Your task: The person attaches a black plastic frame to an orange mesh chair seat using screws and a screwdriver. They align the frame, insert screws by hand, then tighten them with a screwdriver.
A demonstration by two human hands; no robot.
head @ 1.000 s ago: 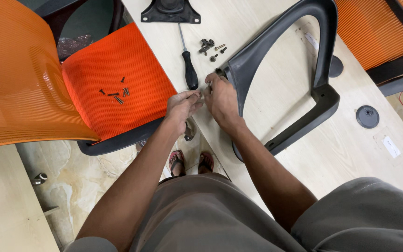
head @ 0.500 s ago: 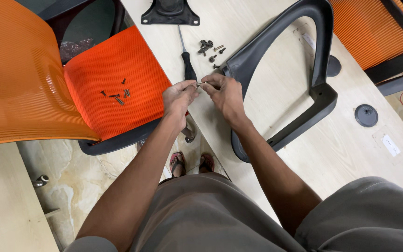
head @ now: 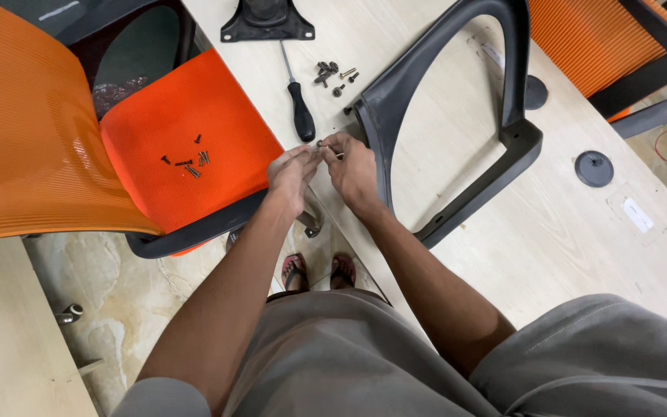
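Centre frame | left hand point(head: 291, 171) and right hand point(head: 351, 166) both pinch one small screw point(head: 322, 147) between fingertips | screwdriver point(head: 300, 108) just above, lengthwise up-frame on worktop point(head: 565, 224).

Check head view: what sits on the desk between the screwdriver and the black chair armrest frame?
In the head view, a small cluster of dark screws lies on the desk between the screwdriver and the armrest frame; lower down, both hands meet there around a small fastener.

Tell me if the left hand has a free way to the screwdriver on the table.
Probably yes. The screwdriver lies bare on the table just beyond the left hand, with nothing between them. But both the left and the right hand pinch a small screw, so it would have to let go first.
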